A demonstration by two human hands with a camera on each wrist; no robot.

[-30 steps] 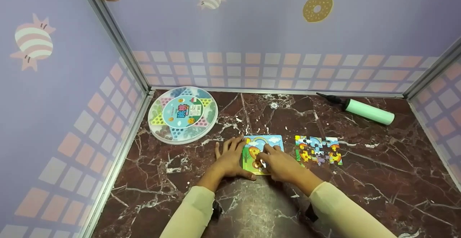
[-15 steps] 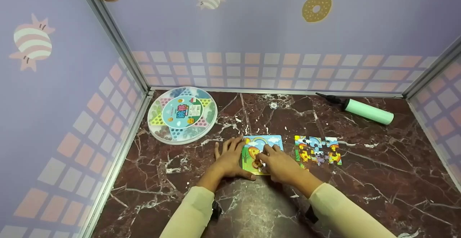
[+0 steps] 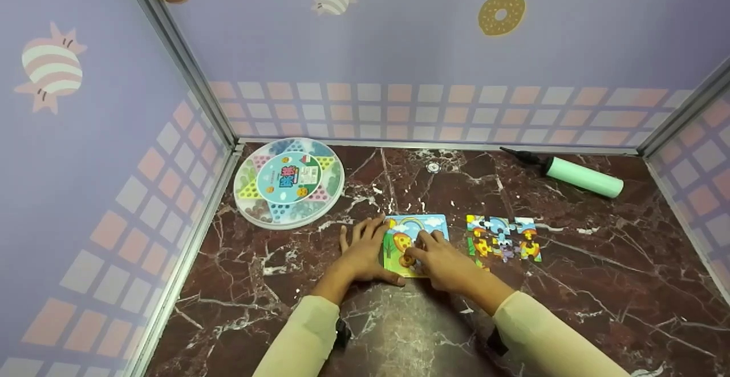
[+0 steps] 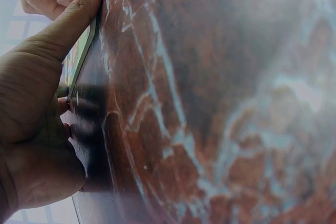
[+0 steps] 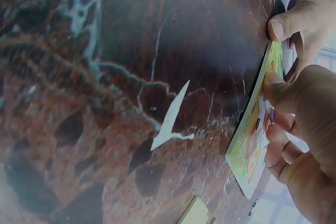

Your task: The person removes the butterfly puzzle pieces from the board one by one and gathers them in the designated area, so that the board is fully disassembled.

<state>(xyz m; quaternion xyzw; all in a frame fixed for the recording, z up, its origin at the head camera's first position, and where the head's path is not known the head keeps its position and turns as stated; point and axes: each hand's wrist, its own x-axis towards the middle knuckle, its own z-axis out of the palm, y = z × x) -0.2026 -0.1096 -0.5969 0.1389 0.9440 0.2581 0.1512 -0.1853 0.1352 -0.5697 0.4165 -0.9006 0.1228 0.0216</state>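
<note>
A small jigsaw puzzle board (image 3: 419,221) with a bright cartoon picture lies flat on the marbled table. Along its left side rests my left hand (image 3: 365,254), fingers at the upper left corner and thumb along the near edge, holding it. My right hand (image 3: 447,260) is over the board's right half, fingers curled down to the picture. Between its thumb and fingers, by a brown animal face, it pinches a puzzle piece (image 5: 270,116), mostly hidden by the fingers. To the right lie several loose, partly interlocked puzzle pieces (image 3: 502,240).
A round Chinese checkers set (image 3: 290,183) in a clear case lies at the back left. A mint-green hand pump (image 3: 584,177) with a black nozzle lies at the back right. One small round chip (image 3: 433,167) sits near the back wall (image 3: 365,112). Panels also stand at both sides.
A white patch beside my right fingertips has disappeared from view as those fingers shift slightly over the animal face. My left hand and the board stay in place.
</note>
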